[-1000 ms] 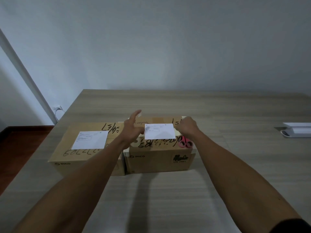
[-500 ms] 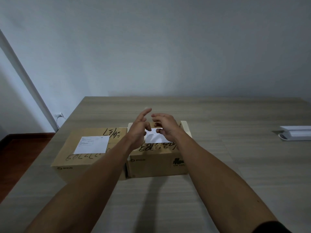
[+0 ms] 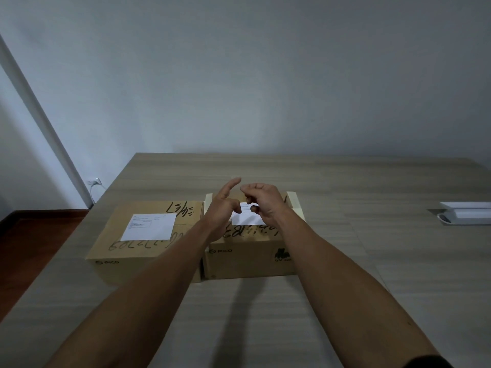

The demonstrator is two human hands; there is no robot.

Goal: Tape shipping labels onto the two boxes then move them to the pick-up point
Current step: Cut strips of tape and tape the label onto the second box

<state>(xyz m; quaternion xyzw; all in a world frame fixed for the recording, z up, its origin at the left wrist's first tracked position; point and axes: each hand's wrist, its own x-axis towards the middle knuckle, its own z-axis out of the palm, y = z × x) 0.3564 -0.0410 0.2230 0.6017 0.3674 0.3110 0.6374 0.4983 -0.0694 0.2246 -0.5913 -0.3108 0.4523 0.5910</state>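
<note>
Taping the label on the right box (image 3: 249,251)
Both hands (image 3: 240,205) hover at twelve o'clock; fingers curled, possibly pinching tape; press it flat across the label (image 3: 245,220).

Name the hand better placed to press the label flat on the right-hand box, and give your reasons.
Left. The left hand has straight fingers at the label on the right-hand box and can press flat. The right hand has its fingers curled above it.
</note>
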